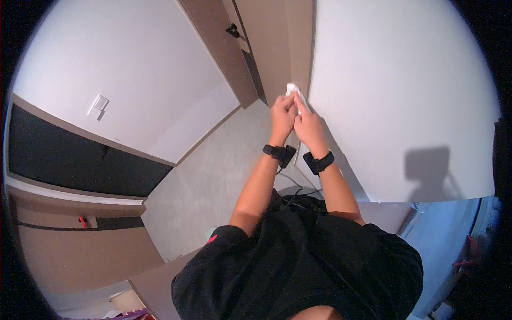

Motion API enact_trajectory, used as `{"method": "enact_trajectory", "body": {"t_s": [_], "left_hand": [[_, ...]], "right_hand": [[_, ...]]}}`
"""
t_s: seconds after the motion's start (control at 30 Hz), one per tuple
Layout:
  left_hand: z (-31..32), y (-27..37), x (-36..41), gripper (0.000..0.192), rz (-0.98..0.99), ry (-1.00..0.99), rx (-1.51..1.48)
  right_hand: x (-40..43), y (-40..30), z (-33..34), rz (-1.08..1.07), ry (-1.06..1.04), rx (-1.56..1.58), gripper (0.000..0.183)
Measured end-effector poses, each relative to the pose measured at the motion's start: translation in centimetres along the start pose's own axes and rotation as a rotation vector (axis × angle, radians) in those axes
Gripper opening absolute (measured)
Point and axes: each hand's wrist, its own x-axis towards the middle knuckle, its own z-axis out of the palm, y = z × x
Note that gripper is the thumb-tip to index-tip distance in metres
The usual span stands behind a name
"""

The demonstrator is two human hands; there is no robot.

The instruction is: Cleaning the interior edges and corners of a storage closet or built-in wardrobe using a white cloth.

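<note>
Both hands are raised close together at the brown door frame (299, 48), beside the edge of the white wall. A crumpled white cloth or tissue (292, 88) shows just beyond my fingertips. My left hand (284, 112) has bent fingers at the white piece. Beside it, my right hand (307, 120) points its index finger along the same piece, with the other fingers curled. Whether each hand grips it or only presses it is hard to tell. Each wrist wears a black strap with a small black device.
A brown door with a black handle (232, 31) stands ahead. On the left wall (160, 80) is a white switch (101, 103); a dark doorway (80, 152) lies below it. The white wall (392, 100) rises close on the right. Dark cables (298, 192) hang near my waist above the grey floor (200, 180).
</note>
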Motion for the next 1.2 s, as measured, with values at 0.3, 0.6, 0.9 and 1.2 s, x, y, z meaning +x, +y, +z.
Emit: {"method": "enact_trajectory", "body": {"t_s": [0.3, 0.6, 0.9, 1.2], "left_hand": [[0.3, 1.5, 1.7, 0.023, 0.054, -0.057, -0.096], [-1.0, 0.2, 2.8, 0.017, -0.190, -0.116, -0.355], [-1.7, -1.1, 4.2, 0.016, -0.255, -0.353, -0.462], [-0.9, -4.1, 2.4, 0.012, -0.424, -0.470, -0.667]], "right_hand": [[0.9, 1.6, 1.1, -0.058, 0.098, 0.018, 0.063], [0.6, 1.3, 4.6, -0.020, 0.402, 0.010, 0.055], [1.5, -1.8, 4.6, 0.127, 0.484, -0.074, 0.042], [-0.6, 0.6, 7.3, 0.371, 0.525, 0.405, 0.041]]}}
